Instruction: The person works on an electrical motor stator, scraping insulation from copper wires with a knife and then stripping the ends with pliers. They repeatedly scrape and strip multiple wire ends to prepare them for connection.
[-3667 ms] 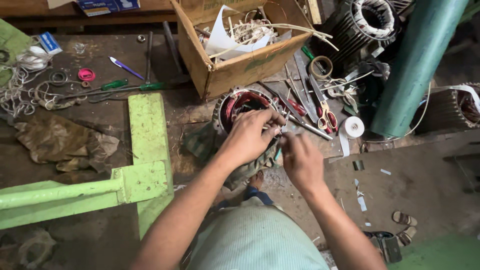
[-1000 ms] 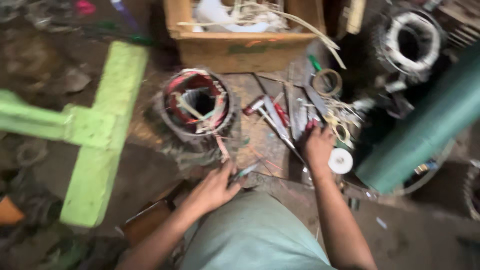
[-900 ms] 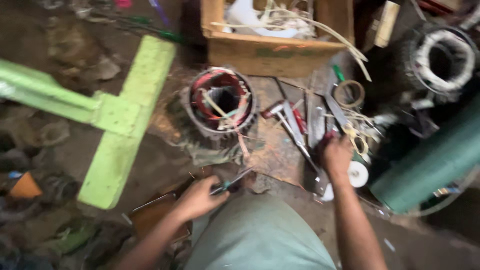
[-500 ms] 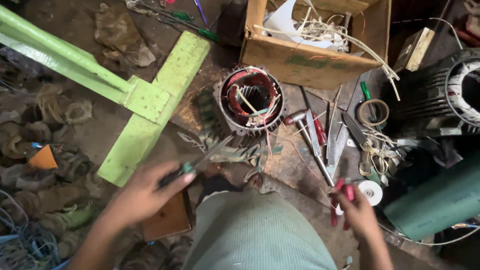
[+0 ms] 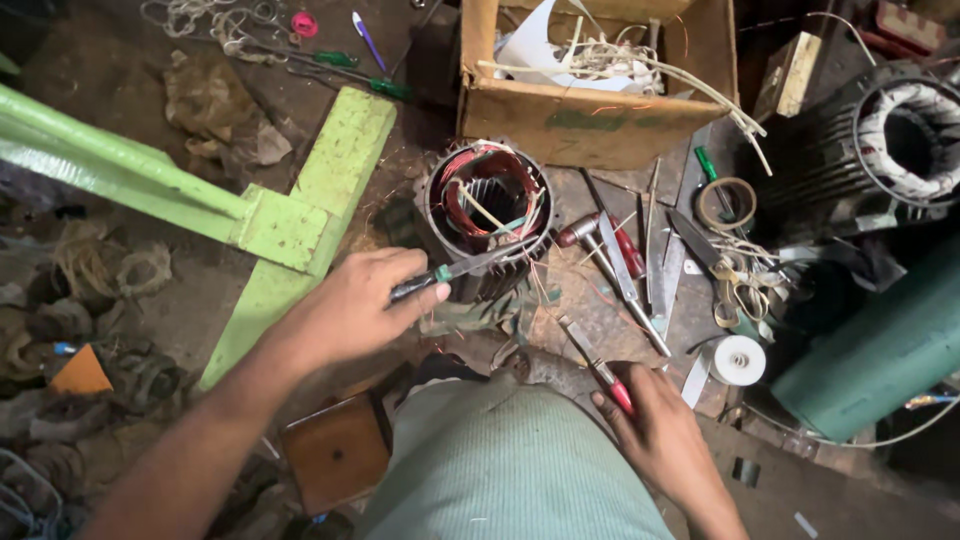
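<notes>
Both hands are busy: the left hand [image 5: 355, 305] is closed around a slim screwdriver with a dark and green handle [image 5: 455, 270], its metal shaft reaching toward the round motor stator with red and copper windings [image 5: 485, 200] that stands on the dirty brown surface [image 5: 590, 310] in front of the cardboard box of scraps [image 5: 590, 90]. The right hand [image 5: 660, 435] grips a small red-handled tool [image 5: 600, 370], held low near the knee in pale green cloth [image 5: 510, 470]. Risk lies mainly at the shaft tip: a slip against the windings could nick the wire's coating or break a strand. Loose tools, a roll of white tape [image 5: 738, 360] and stray copper wire [image 5: 740, 280] crowd the space beside the stator, so an elbow or wrist could easily knock something off or snag a strand. Neither hand steadies the stator, so it may tip when pried.
</notes>
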The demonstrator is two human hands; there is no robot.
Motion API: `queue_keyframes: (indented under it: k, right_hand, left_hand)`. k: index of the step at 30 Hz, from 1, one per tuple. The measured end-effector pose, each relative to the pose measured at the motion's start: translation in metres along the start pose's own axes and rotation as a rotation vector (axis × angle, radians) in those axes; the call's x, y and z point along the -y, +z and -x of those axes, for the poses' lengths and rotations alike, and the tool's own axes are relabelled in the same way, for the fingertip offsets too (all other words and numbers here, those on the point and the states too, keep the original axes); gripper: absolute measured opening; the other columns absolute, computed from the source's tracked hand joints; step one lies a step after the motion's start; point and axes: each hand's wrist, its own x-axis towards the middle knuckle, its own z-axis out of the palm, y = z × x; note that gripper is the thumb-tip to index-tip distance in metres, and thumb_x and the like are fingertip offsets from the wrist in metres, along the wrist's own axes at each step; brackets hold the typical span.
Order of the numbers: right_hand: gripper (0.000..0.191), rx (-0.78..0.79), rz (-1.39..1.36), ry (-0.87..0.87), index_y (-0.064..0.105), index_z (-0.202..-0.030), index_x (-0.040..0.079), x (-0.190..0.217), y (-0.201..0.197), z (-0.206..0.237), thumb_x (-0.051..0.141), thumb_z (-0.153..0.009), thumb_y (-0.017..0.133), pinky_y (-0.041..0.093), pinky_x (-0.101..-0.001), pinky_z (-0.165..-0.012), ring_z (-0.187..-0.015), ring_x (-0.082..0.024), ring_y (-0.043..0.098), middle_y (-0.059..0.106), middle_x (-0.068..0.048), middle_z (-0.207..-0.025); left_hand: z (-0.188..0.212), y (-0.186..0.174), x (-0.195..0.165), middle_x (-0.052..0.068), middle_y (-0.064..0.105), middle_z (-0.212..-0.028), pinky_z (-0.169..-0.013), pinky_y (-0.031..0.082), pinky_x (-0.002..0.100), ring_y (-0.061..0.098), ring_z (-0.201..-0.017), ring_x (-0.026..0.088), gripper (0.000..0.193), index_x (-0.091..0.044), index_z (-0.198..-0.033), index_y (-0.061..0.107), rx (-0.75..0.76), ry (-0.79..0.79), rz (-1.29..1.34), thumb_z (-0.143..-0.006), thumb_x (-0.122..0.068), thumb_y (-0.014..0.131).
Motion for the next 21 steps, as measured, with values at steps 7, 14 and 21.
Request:
queue_keyframes:
  k: [7,14,21]
  right_hand:
    - [0.038,-0.218,-0.059,-0.16,0.06,-0.118,0.001,0.041,0.007,-0.008,0.024,-0.089,0.07,0.052,-0.0471,-0.084,-0.101,-0.043,0.064,0.069,-0.021,-0.106]
    - [0.034,-0.144,-0.019,0.081,0.059,-0.118,0.004,0.068,0.025,-0.024,0.027,-0.093,0.068,0.053,-0.0497,-0.08,-0.096,-0.044,0.067,0.07,-0.021,-0.103]
    - [0.035,-0.178,-0.007,0.141,0.058,-0.118,0.005,0.082,0.025,-0.009,0.026,-0.092,0.068,0.055,-0.0503,-0.071,-0.092,-0.045,0.069,0.07,-0.021,-0.103]
  left_hand:
    - [-0.006,0.012,0.016,0.022,0.066,-0.085,-0.069,0.053,0.049,0.066,-0.079,0.043,0.032,0.0,-0.091,0.063,0.046,0.02,0.04,-0.095,-0.031,0.067]
    - [-0.012,0.011,0.025,0.023,0.067,-0.087,-0.069,0.054,0.05,0.066,-0.08,0.045,0.033,0.0,-0.094,0.064,0.143,-0.008,0.063,-0.095,-0.033,0.066]
    - [-0.019,0.009,0.034,0.022,0.067,-0.086,-0.068,0.054,0.049,0.067,-0.08,0.044,0.034,0.001,-0.094,0.064,0.18,0.049,0.096,-0.096,-0.033,0.065]
